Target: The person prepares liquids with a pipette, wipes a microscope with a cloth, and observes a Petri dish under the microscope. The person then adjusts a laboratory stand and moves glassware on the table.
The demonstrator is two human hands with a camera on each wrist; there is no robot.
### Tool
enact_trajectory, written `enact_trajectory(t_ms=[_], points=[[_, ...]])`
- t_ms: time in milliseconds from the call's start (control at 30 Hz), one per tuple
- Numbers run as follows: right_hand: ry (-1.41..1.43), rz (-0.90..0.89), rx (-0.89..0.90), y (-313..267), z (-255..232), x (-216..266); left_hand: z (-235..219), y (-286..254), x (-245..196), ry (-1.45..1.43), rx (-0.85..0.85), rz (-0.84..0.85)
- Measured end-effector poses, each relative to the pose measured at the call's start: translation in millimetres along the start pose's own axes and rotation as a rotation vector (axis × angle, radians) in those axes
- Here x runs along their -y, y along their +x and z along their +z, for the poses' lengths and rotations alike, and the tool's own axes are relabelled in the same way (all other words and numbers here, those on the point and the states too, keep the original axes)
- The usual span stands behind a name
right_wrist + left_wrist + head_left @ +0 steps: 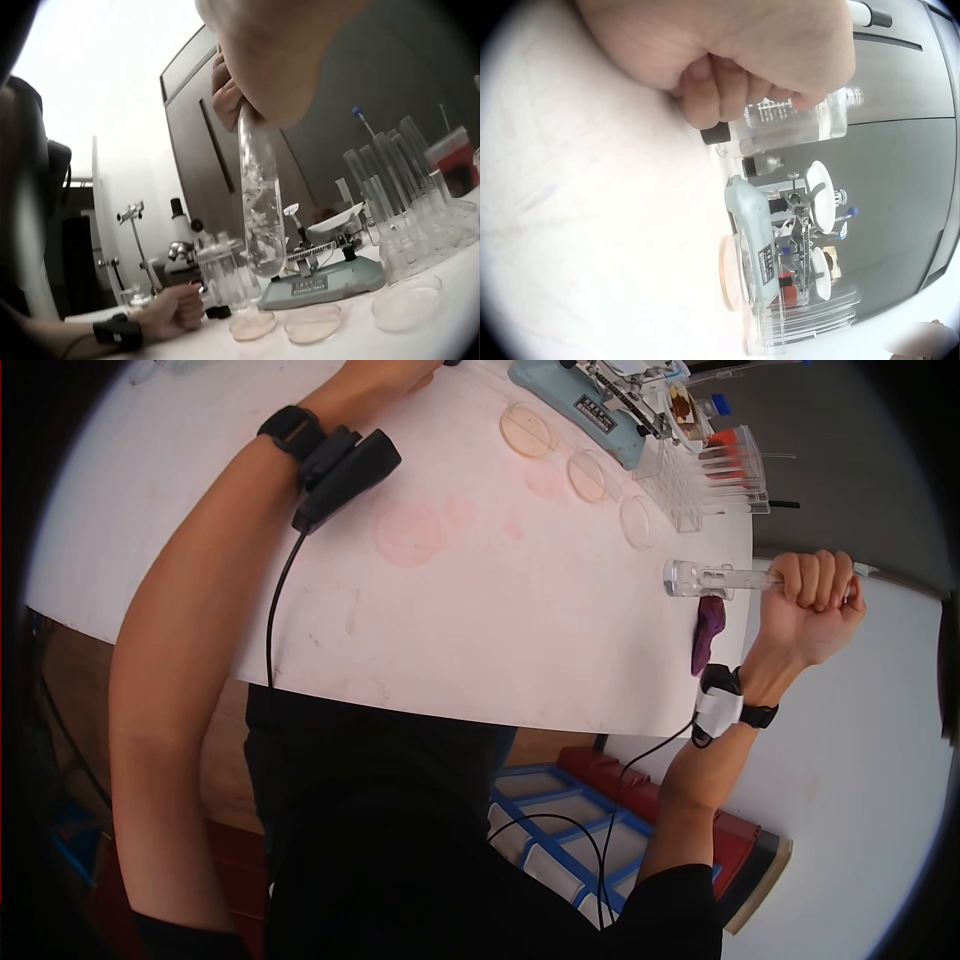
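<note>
My right hand (815, 595) grips the upper end of a clear glass test tube (262, 206), fingers curled round it. In the right wrist view the tube stands nearly upright, with bubbly, streaky clear contents. The head view shows it overlapping a clear glass vessel (683, 578), beside a dark purple lump (708, 630). My left hand (727, 45) rests at the table with its fingers curled in to the palm, partly cut off in the head view. Close to its knuckles are a black cap (716, 133) and a clear bottle (787, 124) with printed markings.
A blue-green balance (590, 410) with white pans stands at the back. Before it lie several petri dishes (525, 430). A clear rack (668, 485) with several test tubes stands near the table's right edge. A microscope (182, 232) shows beyond the left hand.
</note>
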State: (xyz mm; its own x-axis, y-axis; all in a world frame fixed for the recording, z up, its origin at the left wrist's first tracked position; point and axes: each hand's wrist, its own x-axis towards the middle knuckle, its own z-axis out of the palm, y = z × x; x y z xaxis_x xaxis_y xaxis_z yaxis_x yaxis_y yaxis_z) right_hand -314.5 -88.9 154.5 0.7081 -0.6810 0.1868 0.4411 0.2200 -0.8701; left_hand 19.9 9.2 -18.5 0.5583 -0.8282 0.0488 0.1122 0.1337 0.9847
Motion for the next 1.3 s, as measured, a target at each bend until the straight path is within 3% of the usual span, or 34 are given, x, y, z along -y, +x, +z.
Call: enact_trajectory(t_ms=[767, 933, 1300], points=[[0.036, -0.031, -0.003, 14, -19, -3, -2, -1, 3, -0.009, 0.006, 0.017], [-0.154, 0.018, 0.010, 21, -32, -3, -1, -1, 4, 0.030, -0.017, 0.063], [-0.202, 0.131, 0.079, 17, -41, -9, -2, -1, 3, 0.039, -0.018, 0.058]])
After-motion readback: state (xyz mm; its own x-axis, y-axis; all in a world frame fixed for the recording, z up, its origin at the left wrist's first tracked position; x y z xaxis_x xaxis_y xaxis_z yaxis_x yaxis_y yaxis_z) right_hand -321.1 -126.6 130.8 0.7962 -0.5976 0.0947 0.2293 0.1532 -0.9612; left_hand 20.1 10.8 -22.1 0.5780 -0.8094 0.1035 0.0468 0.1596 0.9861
